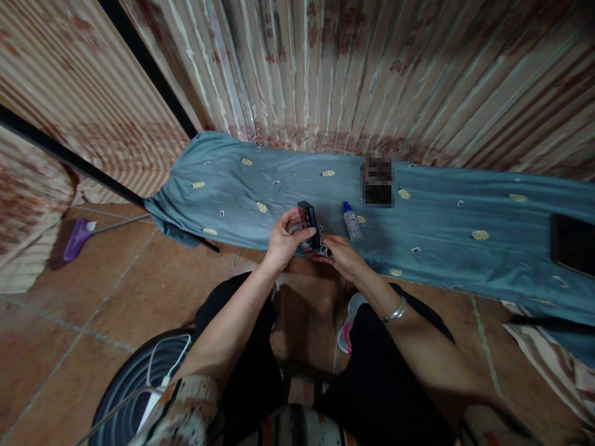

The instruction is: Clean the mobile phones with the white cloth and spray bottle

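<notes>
My left hand (284,238) grips a small black device (310,224) held upright over the near edge of a table covered with a blue-grey cloth (441,217). My right hand (338,254), with a silver bangle on its wrist, holds the device's lower end from the right. A small clear bottle with a blue cap (352,221) lies on the cloth just right of my hands.
A black phone (572,244) lies at the table's right end, and a blurred dark box (377,181) stands behind the bottle. Striped curtains hang behind. A purple broom (81,235) lies on the tiled floor at left. A round dark object with a white cable (139,378) sits by my knee.
</notes>
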Tool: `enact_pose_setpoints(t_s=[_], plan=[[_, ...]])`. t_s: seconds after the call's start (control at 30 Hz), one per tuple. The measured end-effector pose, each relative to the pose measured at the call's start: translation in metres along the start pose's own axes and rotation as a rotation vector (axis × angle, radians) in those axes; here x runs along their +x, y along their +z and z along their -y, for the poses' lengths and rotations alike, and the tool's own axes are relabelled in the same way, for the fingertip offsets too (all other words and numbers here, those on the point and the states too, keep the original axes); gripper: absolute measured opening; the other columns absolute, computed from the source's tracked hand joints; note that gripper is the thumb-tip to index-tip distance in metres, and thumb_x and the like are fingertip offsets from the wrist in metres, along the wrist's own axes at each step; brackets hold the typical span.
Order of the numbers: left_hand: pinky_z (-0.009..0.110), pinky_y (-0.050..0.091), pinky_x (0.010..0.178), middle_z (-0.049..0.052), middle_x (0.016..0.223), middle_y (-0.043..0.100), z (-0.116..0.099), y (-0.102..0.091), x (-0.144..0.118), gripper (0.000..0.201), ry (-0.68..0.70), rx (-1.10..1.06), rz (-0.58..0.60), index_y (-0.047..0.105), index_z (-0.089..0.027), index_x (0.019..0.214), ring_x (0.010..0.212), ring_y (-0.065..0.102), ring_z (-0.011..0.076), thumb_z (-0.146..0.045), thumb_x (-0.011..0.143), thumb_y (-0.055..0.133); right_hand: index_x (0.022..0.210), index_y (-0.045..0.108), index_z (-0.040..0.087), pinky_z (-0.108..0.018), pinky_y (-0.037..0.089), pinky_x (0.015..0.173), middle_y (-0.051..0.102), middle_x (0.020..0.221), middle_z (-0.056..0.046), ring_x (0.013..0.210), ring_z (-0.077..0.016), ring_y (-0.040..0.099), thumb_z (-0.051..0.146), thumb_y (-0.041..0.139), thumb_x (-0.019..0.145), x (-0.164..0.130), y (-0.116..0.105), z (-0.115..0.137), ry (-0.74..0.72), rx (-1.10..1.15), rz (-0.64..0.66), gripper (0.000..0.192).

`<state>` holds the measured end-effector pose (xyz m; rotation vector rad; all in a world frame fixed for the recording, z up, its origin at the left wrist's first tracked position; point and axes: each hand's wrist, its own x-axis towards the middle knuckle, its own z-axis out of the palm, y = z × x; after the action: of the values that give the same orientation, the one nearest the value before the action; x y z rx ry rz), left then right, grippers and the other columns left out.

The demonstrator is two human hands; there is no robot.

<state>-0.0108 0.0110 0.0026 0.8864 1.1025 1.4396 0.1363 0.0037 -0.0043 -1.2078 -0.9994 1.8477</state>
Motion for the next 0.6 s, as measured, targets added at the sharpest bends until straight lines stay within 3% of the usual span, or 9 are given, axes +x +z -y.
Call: enact_pose_setpoints(t_s=[0.4,0.6], plan=[[0.037,0.051,0.097,0.005,0.110,0.061,-0.001,-0.002,0.003,0.059,0.107,0.177,-0.045,0.066,-0.021,0.104,0.109,0.061,0.0216,-0.019,0.050,0.089,0.075,0.074,0.021,-0.028,0.056,0.055,0.076,0.068,-0.002,0.058,-0.0181,0.070,0.044,0.075,0.076,0.000,-0.003,-0.001,-0.046,-0.022,0.012,0.022],[0.036,0.050,0.095,0.004,0.100,0.068,-0.002,-0.003,0.010,0.058,0.049,0.077,-0.100,0.067,-0.019,0.097,0.102,0.064,0.0207,-0.022,0.045,0.091,0.089,0.076,0.020,-0.034,0.060,0.069,0.078,0.075,-0.005,0.070,-0.0214,0.073,0.055,0.072,0.079,-0.004,-0.017,0.010,-0.179,-0.171,0.024,0.036]])
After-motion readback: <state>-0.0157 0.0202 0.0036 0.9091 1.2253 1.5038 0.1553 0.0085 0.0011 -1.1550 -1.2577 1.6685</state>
